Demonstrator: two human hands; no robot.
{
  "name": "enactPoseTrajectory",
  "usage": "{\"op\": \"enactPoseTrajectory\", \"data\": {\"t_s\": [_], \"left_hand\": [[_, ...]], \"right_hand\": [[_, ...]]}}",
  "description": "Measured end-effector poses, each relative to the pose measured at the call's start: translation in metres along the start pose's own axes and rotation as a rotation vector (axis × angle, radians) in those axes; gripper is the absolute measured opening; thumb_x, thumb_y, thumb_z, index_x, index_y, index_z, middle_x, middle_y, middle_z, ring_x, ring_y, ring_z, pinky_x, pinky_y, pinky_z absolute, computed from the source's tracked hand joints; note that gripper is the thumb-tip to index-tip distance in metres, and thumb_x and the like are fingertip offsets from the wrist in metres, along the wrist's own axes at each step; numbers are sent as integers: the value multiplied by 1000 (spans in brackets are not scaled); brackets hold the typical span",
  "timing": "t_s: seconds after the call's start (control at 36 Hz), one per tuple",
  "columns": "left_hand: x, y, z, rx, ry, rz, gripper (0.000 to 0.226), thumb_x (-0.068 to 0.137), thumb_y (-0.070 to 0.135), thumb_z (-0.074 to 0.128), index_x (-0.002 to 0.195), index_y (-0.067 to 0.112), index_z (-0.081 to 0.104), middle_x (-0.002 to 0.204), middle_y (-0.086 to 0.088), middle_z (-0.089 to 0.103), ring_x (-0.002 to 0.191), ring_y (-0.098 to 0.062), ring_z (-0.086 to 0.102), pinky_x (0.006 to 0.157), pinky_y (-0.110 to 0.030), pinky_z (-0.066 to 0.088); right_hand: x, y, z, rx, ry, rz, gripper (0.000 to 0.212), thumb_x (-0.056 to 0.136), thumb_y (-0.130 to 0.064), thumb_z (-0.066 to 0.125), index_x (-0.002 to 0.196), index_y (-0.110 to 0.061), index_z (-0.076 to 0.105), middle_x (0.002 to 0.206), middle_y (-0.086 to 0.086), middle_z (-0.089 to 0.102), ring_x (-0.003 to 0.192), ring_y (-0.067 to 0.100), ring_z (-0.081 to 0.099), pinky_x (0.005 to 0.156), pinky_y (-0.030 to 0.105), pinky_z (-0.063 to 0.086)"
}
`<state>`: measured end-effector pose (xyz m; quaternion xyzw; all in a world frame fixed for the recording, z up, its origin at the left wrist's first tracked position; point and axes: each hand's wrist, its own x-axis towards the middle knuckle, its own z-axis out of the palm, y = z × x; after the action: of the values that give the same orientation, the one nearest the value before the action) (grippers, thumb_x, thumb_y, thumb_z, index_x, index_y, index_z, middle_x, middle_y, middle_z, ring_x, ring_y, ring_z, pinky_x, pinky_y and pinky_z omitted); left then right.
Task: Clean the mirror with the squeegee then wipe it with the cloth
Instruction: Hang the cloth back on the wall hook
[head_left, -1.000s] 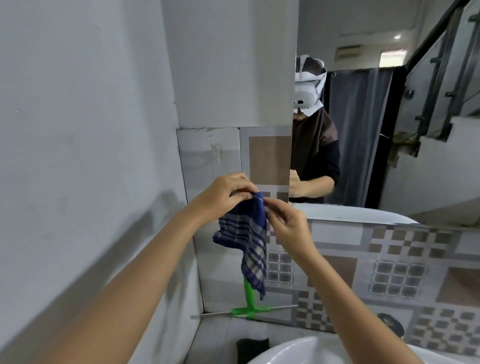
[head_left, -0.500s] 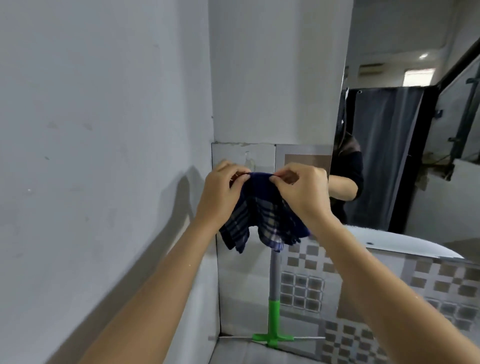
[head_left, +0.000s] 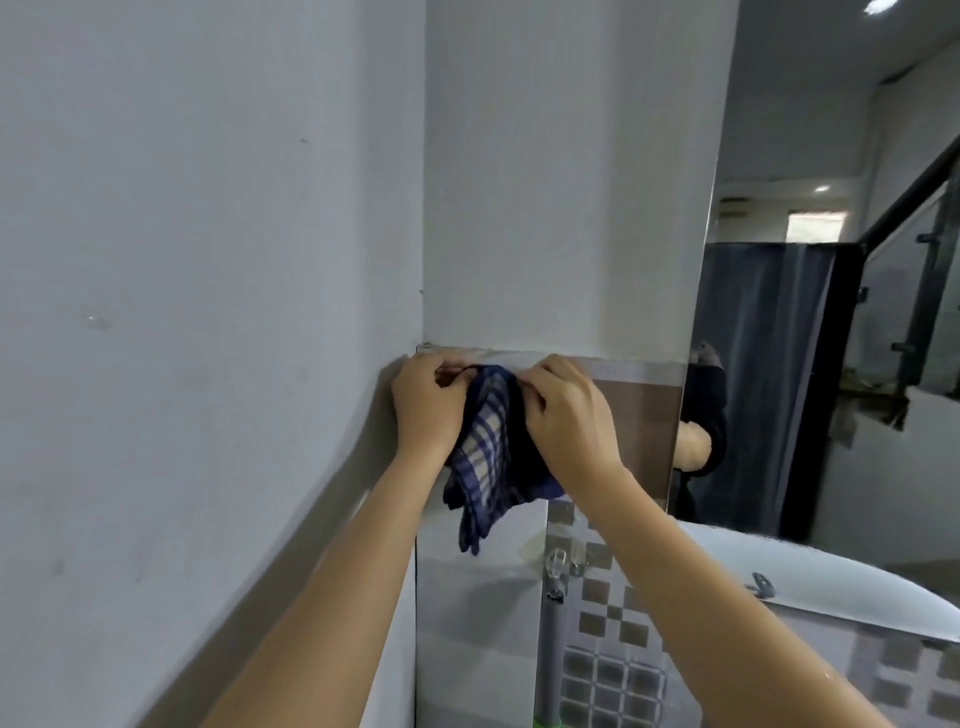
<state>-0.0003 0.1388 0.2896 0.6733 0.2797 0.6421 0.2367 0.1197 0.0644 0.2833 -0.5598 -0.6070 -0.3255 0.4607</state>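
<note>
I see a plain grey wall filling the left side, meeting a white wall at a corner. Below the white paint runs tiling with a brown panel, and lower down a checked pattern of small grey and brown squares. A clear hook sits stuck on the tiles, near the checked pattern. On the right I make out a dark curtain, a stair railing and a lit ceiling lamp. A white basin rim curves across the lower right
</note>
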Motion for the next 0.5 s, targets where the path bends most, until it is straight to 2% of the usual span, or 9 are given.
{"op": "enactPoseTrajectory", "data": {"t_s": [0.06, 0.11, 0.17, 0.19, 0.25, 0.33, 0.39, 0.44, 0.5], "left_hand": [[-5, 0, -2, -78, -35, -32, 13, 83, 3, 62, 92, 8, 71, 90, -3, 69, 78, -6, 62, 73, -6, 46], [-10, 1, -6, -172, -80, -65, 15, 87, 4, 59, 97, 8, 69, 95, -4, 69, 85, -7, 63, 75, -8, 48], [-18, 2, -10, -232, -142, -75, 17, 90, 9, 57, 103, 8, 67, 100, -3, 68, 90, -7, 62, 78, -9, 47], [-22, 1, -11, -250, -175, -78, 19, 91, 13, 56, 106, 9, 67, 103, -3, 68, 93, -9, 63, 81, -12, 48], [-32, -1, -14, -284, -229, -91, 22, 92, 20, 54, 110, 14, 66, 107, -1, 68, 98, -10, 63, 86, -20, 49], [-44, -5, -16, -347, -281, -121, 23, 93, 22, 52, 113, 19, 64, 111, -2, 67, 103, -13, 62, 89, -26, 49], [-49, -5, -17, -411, -305, -140, 23, 94, 21, 50, 113, 23, 63, 114, -2, 66, 106, -13, 62, 90, -25, 49], [-53, -5, -18, -459, -323, -146, 24, 95, 20, 49, 114, 24, 63, 115, 0, 66, 107, -11, 61, 89, -23, 49], [-57, -4, -20, -497, -336, -153, 24, 95, 20, 48, 113, 26, 62, 114, 2, 66, 104, -9, 62, 82, -18, 50]], "right_hand": [[-6, 0, -2, 139, 10, 68, 16, 83, -1, 55, 86, -5, 71, 84, 10, 67, 78, 26, 59, 62, 36, 50], [-10, -4, -6, 252, 18, 157, 16, 86, -5, 57, 91, -7, 71, 87, 8, 69, 76, 17, 58, 70, 14, 44], [-15, -9, -10, 333, 8, 249, 17, 89, -16, 57, 100, -11, 70, 93, 4, 68, 78, 8, 55, 72, 1, 37], [-17, -12, -11, 378, -13, 298, 21, 90, -22, 57, 106, -13, 67, 98, 1, 66, 84, 7, 55, 75, 1, 36], [-22, -18, -10, 458, -58, 374, 31, 89, -31, 57, 116, -15, 61, 108, -4, 61, 96, 6, 55, 85, 11, 40], [-28, -22, -5, 475, -77, 380, 36, 89, -31, 57, 121, -14, 58, 114, -1, 61, 102, 10, 57, 92, 23, 45], [-32, -22, -1, 484, -65, 364, 33, 90, -28, 57, 119, -13, 59, 112, 1, 62, 100, 11, 58, 90, 22, 46], [-36, -22, 2, 478, -30, 335, 28, 91, -25, 56, 116, -14, 61, 108, 2, 64, 95, 9, 58, 84, 14, 45], [-38, -22, 5, 455, 2, 312, 26, 91, -24, 55, 113, -13, 62, 104, 2, 65, 91, 8, 58, 81, 11, 44]]}}
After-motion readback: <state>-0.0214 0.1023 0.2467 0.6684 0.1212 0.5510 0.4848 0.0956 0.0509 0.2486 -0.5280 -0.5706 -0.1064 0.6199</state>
